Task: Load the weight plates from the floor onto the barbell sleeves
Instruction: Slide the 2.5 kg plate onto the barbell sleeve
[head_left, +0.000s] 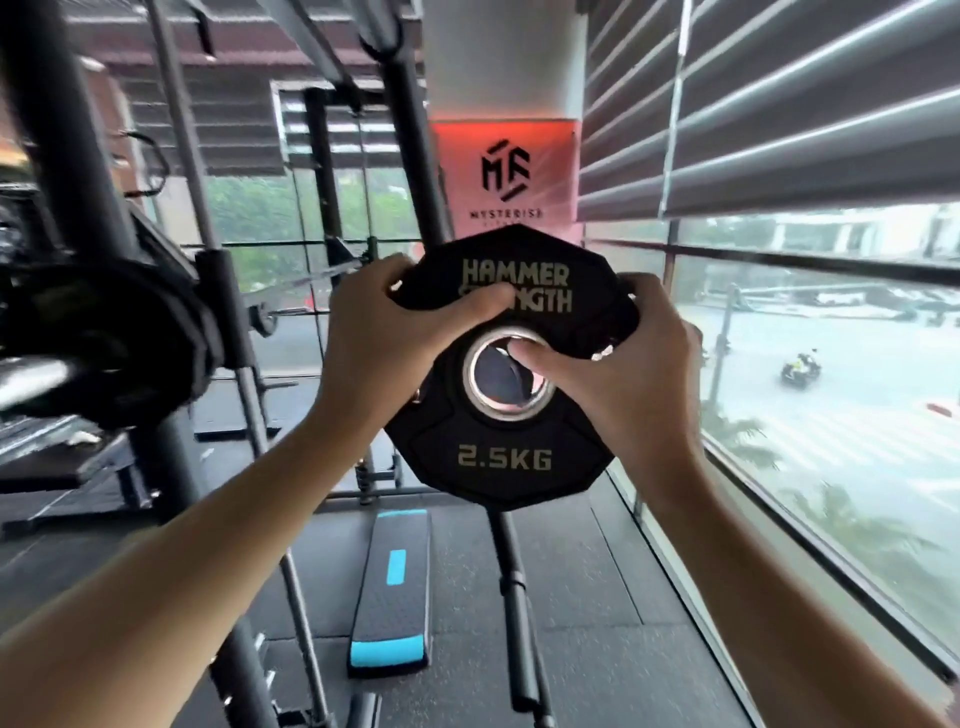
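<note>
Head view: both hands clutch the 2.5 kg plate (511, 366) at centre, left hand (395, 327) gripping its rim, right hand (618, 364) thumb hooked through the bore. At nine o'clock, the barbell sleeve (36, 382) already carries plates (130, 338); this one remains unloaded.

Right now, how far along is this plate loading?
Done: a large black plate already sits on the barbell sleeve at left. In hand: both the left hand and right hand grip a 2.5 kg plate, held up in the air. Left: sliding it onto the sleeve.
</note>
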